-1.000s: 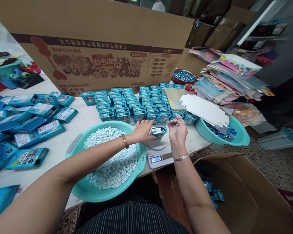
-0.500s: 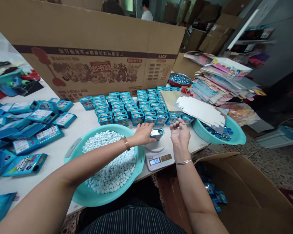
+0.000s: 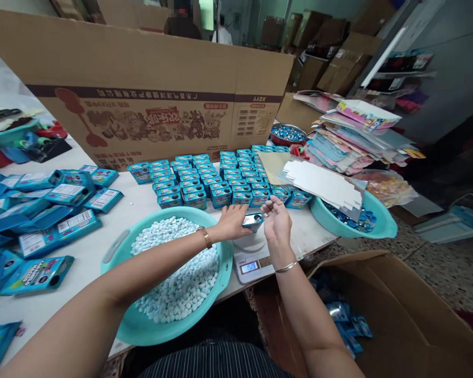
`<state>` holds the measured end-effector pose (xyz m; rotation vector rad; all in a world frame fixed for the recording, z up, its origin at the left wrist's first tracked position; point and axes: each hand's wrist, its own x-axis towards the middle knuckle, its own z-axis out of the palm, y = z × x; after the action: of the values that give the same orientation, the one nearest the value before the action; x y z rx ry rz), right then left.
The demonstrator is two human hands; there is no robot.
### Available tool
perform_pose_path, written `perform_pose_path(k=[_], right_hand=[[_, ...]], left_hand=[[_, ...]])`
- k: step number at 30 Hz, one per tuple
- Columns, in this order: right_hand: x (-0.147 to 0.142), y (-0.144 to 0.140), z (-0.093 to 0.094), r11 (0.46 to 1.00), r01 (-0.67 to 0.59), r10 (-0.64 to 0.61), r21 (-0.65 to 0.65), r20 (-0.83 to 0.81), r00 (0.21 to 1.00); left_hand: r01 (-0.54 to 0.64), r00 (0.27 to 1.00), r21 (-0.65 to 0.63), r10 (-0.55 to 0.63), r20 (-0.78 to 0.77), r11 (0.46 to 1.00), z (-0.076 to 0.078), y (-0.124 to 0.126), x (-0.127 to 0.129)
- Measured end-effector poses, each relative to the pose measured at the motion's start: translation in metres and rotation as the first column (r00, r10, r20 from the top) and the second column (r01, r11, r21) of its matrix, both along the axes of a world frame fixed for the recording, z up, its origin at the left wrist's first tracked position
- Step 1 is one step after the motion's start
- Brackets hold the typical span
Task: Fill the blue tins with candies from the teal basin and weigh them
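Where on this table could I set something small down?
Bare tabletop shows between the piled boxes and the basin of white pellets, and narrowly between the right hand and the right basin. It's crowded before the carton, where rows of boxes stand, and at the scale, where the left hand holds a blue box.

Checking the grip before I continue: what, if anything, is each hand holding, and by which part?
The left hand holds a small blue box by its left end. Whether the curled right hand holds anything cannot be told clearly.
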<state>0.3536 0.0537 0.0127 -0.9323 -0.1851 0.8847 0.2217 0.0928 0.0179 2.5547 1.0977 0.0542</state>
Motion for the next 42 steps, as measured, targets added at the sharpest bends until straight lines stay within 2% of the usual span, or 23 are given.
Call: perform_pose_path(k=[5, 14, 21, 26, 29, 32, 35, 39, 42], right_hand=[[0.003, -0.002, 0.0, 0.999, 0.022, -0.028, 0.047, 0.133, 0.991], [0.033, -0.031, 0.031, 0.977, 0.132, -0.147, 0.166, 0.082, 0.986], [0.022, -0.051, 0.04, 0.97, 0.139, -0.155, 0.197, 0.07, 0.985], [0.006, -0.054, 0.047, 0.976, 0.122, -0.132, 0.178, 0.044, 0.99], [-0.002, -0.055, 0.049, 0.982, 0.084, -0.092, 0.168, 0.044, 0.995], [-0.005, -0.053, 0.045, 0.984, 0.032, -0.045, 0.178, 0.069, 0.997], [-0.004, -0.042, 0.039, 0.985, 0.014, -0.025, 0.171, 0.064, 0.998], [-0.021, -0.015, 0.036, 0.987, -0.064, 0.048, 0.15, 0.109, 0.993], [-0.048, 0.002, 0.042, 0.981, -0.17, 0.157, 0.091, 0.131, 0.979]], left_hand=[[0.005, 1.0, -0.004, -0.005, 0.0, 1.0, -0.002, 0.0, 0.004], [0.017, 1.0, -0.018, -0.017, -0.002, 1.0, -0.006, 0.001, 0.011], [0.022, 1.0, -0.011, -0.022, 0.005, 1.0, -0.004, -0.002, 0.018], [0.037, 0.999, -0.006, -0.037, 0.016, 0.999, -0.007, -0.005, 0.024], [0.047, 0.998, -0.001, -0.047, 0.034, 0.999, -0.003, -0.006, 0.023], [0.04, 0.997, 0.02, -0.041, 0.072, 0.999, 0.015, 0.002, 0.013], [0.018, 0.991, 0.082, -0.029, 0.13, 0.996, 0.046, 0.019, -0.014], [-0.06, 0.977, 0.216, 0.013, 0.211, 0.975, 0.092, 0.043, -0.077], [-0.205, 0.97, 0.254, 0.162, 0.179, 0.945, 0.11, 0.062, -0.14]])
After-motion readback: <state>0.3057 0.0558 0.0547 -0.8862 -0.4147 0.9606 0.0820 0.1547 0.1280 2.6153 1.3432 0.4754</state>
